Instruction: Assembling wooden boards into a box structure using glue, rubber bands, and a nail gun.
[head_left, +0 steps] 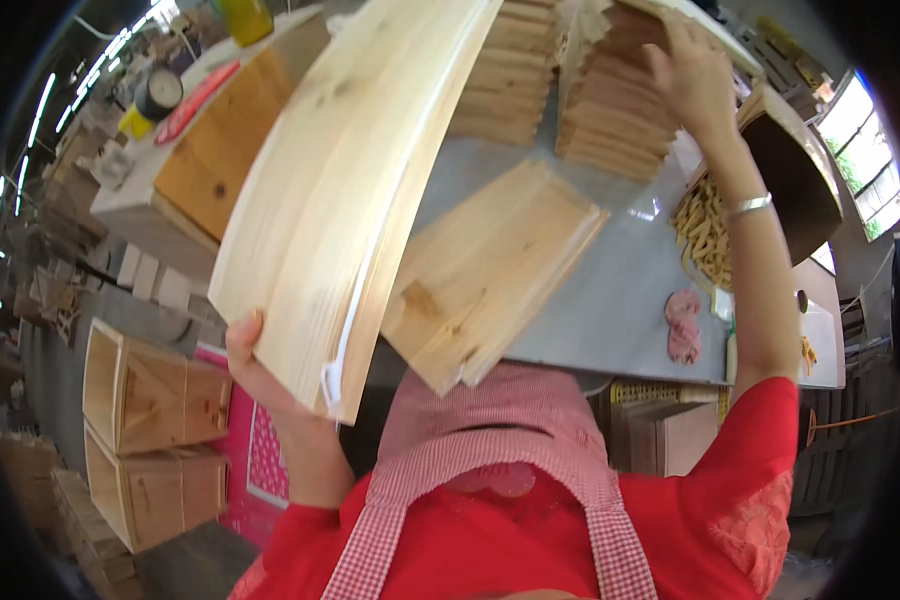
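My left hand [270,375] grips the lower end of a long pale wooden board [340,170], held tilted up over the table's left side. A white glue-like bead runs along the board's right edge and bunches up at the bottom corner. Beneath it, another wooden board [500,270] lies flat on the grey table and overhangs its front edge. At the back right my right hand [692,85] reaches over a stack of wooden boards [620,105], thumb apart from the fingers. Its fingertips rest at the stack's far top edge. A second board stack [505,80] stands beside that one.
Small wooden pieces [705,235] lie heaped by my right forearm, near a crumpled pink cloth [683,325]. A dark-mouthed wooden container [790,180] stands at the right. Wooden boxes [160,390] are stacked on the left, below a wooden box [220,150] with a red item on top.
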A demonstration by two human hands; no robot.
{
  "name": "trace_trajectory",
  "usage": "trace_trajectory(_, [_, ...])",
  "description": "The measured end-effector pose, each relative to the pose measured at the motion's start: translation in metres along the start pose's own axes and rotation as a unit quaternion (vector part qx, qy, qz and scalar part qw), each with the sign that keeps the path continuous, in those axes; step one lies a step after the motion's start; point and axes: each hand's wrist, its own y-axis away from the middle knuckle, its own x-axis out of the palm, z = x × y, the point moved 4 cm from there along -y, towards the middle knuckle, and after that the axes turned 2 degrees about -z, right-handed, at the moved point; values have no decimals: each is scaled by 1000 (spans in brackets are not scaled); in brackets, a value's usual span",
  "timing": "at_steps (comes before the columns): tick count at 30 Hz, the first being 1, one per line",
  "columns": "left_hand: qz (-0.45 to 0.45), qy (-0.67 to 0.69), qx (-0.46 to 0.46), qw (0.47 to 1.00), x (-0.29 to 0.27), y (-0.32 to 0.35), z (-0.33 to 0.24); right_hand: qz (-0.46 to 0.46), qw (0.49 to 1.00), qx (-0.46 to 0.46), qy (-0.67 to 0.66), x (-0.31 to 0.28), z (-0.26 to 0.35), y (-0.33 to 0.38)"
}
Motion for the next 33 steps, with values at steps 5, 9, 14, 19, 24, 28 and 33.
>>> trace_trajectory(5, [128,99,-30,986,16,-4,2,346,911,-14,-225,-12,266,182])
trace_trajectory(9, [50,50,7,998,20,18,-10,461,853,-73,-232,-11,357,248])
trace_trajectory(14, [84,36,2,996,-1,40,-24,358,884,-236,-184,4,385,244])
trace_trajectory(19, [56,10,46,997,0,52,-27,366,849,-272,-267,34,436,209])
trace_trajectory(24, [59,6,38,998,3,52,-20,185,909,-126,-353,20,406,206])
trace_trajectory(28, [68,10,29,997,-1,54,-12,492,832,-134,-217,-2,329,249])
trace_trajectory(33, [55,19,-20,998,1,47,5,430,875,-117,-189,-40,267,322])
